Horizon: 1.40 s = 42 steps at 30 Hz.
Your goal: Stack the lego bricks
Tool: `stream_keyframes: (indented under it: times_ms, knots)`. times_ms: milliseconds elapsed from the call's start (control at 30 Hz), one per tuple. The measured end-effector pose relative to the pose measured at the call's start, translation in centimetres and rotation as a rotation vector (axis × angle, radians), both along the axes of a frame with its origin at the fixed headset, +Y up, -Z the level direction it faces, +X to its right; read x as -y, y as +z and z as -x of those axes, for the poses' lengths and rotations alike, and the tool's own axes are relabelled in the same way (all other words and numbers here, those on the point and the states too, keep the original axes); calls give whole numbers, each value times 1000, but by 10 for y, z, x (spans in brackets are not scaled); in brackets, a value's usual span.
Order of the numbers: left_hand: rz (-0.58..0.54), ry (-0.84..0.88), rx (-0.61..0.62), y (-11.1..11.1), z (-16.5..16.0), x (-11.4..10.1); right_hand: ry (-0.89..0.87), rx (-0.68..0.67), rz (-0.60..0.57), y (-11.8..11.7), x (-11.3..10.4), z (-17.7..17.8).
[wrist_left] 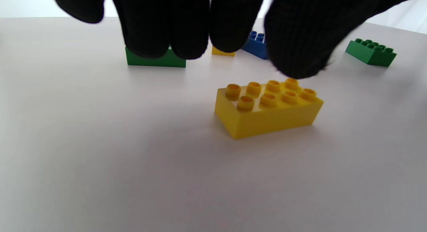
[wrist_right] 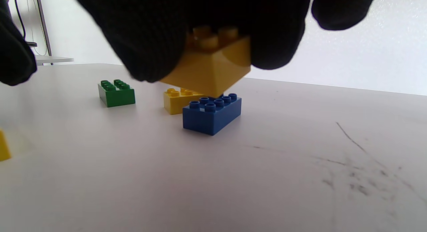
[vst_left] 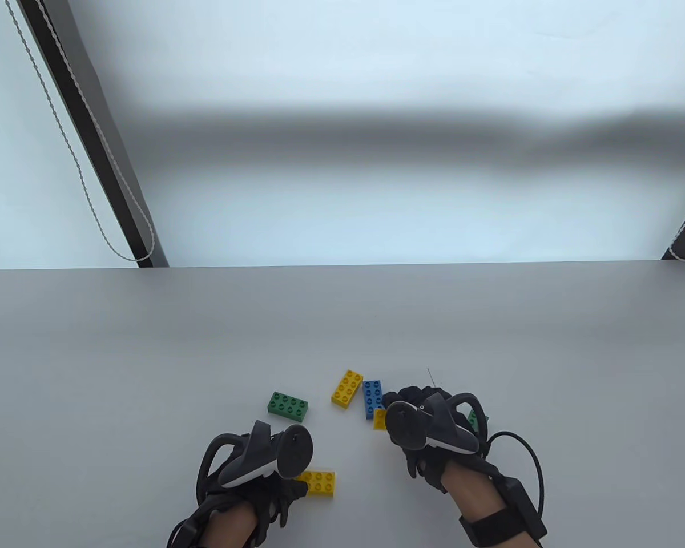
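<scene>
No stack yet: the right hand (vst_left: 428, 425) grips a yellow brick (wrist_right: 213, 66) just above the blue brick (wrist_right: 212, 114) (studs not mated), while the left hand (vst_left: 262, 465), fingers apart, hovers over another yellow brick (wrist_left: 268, 106), green ones untouched.

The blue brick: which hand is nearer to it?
Right. The right hand holds a yellow brick just above the blue brick; the left hand hovers by another yellow brick, farther off.

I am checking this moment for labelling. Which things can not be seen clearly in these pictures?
- Held yellow brick: right hand hides it in table view; fingers cover its top in right wrist view.
- Green brick behind that hand: mostly hidden.
- Left fingertips over near yellow brick: contact unclear.
</scene>
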<state>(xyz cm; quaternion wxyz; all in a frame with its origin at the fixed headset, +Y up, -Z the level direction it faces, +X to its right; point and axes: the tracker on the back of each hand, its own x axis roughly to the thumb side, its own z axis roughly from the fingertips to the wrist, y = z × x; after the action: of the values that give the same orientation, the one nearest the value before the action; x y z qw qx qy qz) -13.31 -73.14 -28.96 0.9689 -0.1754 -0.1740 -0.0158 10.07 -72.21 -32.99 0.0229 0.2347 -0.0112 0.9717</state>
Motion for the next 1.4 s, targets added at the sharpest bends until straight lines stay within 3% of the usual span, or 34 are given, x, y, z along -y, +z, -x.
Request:
stream_keyframes:
  times_ms: [200,567,1400]
  knots:
    - [19,-29,3,-3,0,8,-38,-63,18,15,-1,9]
    - [63,-53,0,-7,1,22,-62,-151,130,34,18,26]
    - [81,-48,-9,-7,0,23,-2,-192,189,39,46,46]
